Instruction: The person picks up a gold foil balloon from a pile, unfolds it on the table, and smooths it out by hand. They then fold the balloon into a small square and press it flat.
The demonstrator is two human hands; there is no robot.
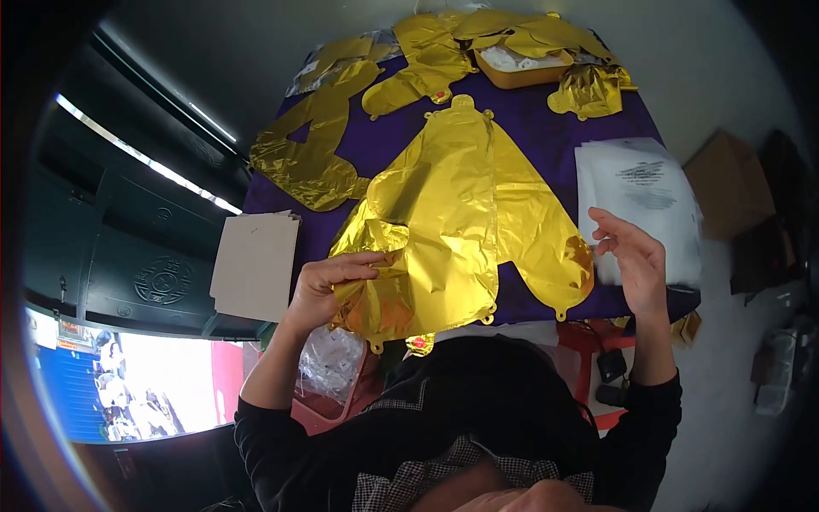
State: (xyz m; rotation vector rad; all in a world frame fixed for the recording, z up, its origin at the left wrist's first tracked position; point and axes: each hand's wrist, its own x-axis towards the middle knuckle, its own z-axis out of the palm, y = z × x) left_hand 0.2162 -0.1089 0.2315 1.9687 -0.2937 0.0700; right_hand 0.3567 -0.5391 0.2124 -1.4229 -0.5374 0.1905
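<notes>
A large gold foil balloon (452, 205), flat and wrinkled, lies across the purple cloth, its near edge at my body. My left hand (328, 286) is closed on the balloon's left side, fingers and thumb over a folded, crumpled part of the foil. Just right of the balloon's right lobe, my right hand (633, 252) is raised with its fingers curled and somewhat apart, and nothing shows in it. It overlaps the front part of a stack of clear plastic bags (640, 183).
More flat gold balloons (311, 162) lie at the back and left of the purple table (388, 141). A yellow tray (520, 78) holds white material at the back. Cardboard sheets (256, 266) are at the left edge; a brown box (729, 183) stands right of the table.
</notes>
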